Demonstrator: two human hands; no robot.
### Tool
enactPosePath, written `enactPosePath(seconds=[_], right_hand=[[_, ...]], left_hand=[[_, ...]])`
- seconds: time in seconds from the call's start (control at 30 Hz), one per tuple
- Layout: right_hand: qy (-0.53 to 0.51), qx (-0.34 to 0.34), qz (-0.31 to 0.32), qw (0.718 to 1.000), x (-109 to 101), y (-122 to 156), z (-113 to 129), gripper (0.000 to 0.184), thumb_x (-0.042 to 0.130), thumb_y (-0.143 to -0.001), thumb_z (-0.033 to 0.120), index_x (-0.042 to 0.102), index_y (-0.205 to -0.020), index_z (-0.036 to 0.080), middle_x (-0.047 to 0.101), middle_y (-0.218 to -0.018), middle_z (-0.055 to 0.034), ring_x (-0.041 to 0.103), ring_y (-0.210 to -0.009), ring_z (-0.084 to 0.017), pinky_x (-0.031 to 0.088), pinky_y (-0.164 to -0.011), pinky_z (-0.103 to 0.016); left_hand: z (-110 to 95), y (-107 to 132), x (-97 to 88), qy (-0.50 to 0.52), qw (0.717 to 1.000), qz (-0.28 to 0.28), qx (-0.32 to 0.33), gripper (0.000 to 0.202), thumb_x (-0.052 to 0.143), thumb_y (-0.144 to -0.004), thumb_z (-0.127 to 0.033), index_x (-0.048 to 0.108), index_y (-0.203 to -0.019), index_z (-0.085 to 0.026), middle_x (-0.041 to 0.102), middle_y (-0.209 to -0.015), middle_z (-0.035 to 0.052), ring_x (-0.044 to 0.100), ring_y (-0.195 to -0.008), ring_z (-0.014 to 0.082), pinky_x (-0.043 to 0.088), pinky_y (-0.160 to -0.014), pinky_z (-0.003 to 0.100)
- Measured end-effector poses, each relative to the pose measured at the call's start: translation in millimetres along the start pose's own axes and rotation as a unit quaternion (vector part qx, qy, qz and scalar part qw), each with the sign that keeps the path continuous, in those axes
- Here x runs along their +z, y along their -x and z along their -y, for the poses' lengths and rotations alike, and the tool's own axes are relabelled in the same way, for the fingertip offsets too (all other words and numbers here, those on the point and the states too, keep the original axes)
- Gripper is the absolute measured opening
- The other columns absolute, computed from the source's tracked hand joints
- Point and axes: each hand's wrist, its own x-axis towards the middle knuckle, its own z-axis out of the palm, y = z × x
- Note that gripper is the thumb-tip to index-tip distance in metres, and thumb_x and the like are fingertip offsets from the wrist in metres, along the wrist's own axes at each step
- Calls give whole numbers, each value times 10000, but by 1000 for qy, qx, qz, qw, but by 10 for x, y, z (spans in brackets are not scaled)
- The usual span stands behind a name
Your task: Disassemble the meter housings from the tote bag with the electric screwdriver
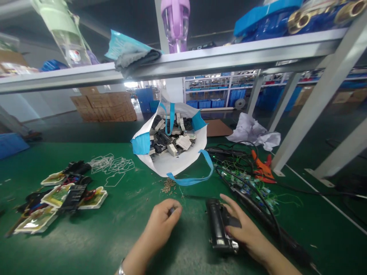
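My left hand point(164, 215) is closed above the green bench, with a small dark bit of something showing between thumb and fingers; I cannot make out what it is. In my right hand point(241, 227) is a black pistol-shaped electric screwdriver point(217, 225), its thin bit pointing left, away from the palm. Just beyond my left hand lies a heap of small screws point(168, 185). Behind the screws stands a white bag point(183, 165) with blue handles, filled with grey and black plastic parts point(172, 139).
Left on the bench are several opened white housings point(59, 194) with wires, and thin white gaskets point(110, 164). To the right lie a long black tool point(258, 214) with a cable, green wired pieces point(246, 185) and orange-handled pliers point(262, 168). A shelf point(215, 59) crosses overhead.
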Motion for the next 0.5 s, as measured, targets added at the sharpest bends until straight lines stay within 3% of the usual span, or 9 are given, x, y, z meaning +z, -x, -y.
enactPosePath(seconds=[0.1,0.2,0.23,0.3,0.4,0.5], right_hand=[[71,-12,70,995,6,-6,-13,813,596,-568,311,234,-1274,131,374,-1279,-181,339,-1209,-263,235,-1008,-385],[125,-3,81,989,28,-6,17,826,563,-568,292,208,-1291,112,355,-1297,-177,306,-1232,-247,184,-1036,-371],[140,2,79,987,32,-4,27,836,552,-562,284,201,-1299,107,358,-1296,-172,306,-1231,-244,182,-1039,-367],[164,6,70,984,25,-3,30,849,536,-552,263,195,-1312,96,367,-1292,-162,317,-1224,-242,190,-1040,-363],[176,-12,48,983,-9,-16,-21,845,535,-570,244,180,-1324,104,392,-1274,-149,357,-1200,-234,214,-1038,-376],[174,-50,0,983,-15,-35,-97,822,548,-607,254,172,-1330,142,395,-1275,-128,379,-1187,-226,236,-1038,-390]], left_hand=[[-402,-268,16,-63,995,42,68,176,449,-781,-255,579,-703,-166,549,-660,-9,491,-639,125,363,-608,223],[-838,-710,113,-116,983,55,129,188,479,-778,-276,606,-878,-180,591,-729,7,525,-676,144,397,-651,249],[-968,-862,172,-123,982,40,140,250,503,-767,-279,587,-980,-178,601,-770,23,542,-707,157,413,-676,263],[-1178,-1101,308,-113,980,3,164,590,592,-715,-289,391,-1251,-149,569,-1027,102,547,-891,206,421,-783,306],[-1302,-1171,469,-102,977,-28,185,846,645,-669,-330,193,-1345,-95,355,-1295,197,368,-1184,277,335,-952,378],[-1131,-886,520,-72,985,-45,149,773,593,-706,-346,220,-1335,-94,272,-1364,182,214,-1279,276,225,-1034,413]])
